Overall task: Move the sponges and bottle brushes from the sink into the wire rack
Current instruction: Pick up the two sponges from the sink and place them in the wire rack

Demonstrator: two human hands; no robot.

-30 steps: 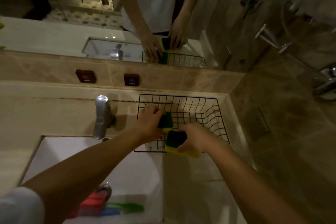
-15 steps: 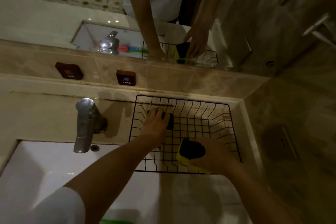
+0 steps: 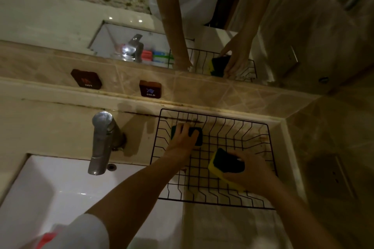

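Both hands (image 3: 183, 141) (image 3: 252, 174) reach forward, fingers seemingly curled.

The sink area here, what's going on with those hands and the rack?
A person is loading sponges into the black wire rack beside the sink. The left hand presses one dark green sponge down at the rack's far left corner. The right hand holds a yellow and green sponge tilted over the rack's near right part, not yet let go. Something pink lies at the bottom edge by the sink.

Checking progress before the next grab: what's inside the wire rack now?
Two sponges: the left hand presses one at the wire rack's back-left; the right hand holds another front-right. Anything beneath the hands is hidden.
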